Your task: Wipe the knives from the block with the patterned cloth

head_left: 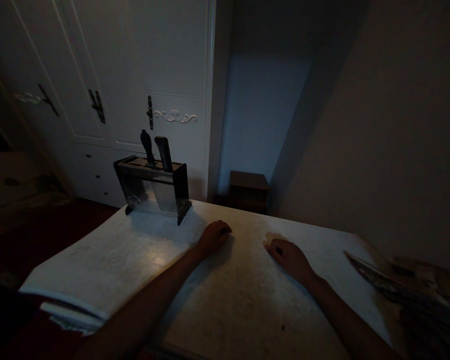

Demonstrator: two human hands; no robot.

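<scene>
My left hand (214, 238) rests on the pale tabletop (243, 280), its fingers curled in loosely and nothing visible in them. To its right, my right hand (288, 256) lies on the same surface, also curled into a loose fist with no object showing. A gap separates the two hands. Beyond my left hand stands a knife block (153, 187) with a dark frame and clear sides. Two knives sit in its top slots: one has a rounded black handle (146, 145), the other a straight black handle (164, 152). Neither hand touches the block.
A white wardrobe (172, 65) with dark handles is behind the table. In the corner stands a small brown cabinet (249, 180). At the right edge is a dim, blurred pile (423, 285) that I cannot make out. Red carpet (93, 215) shows at left. The light is low.
</scene>
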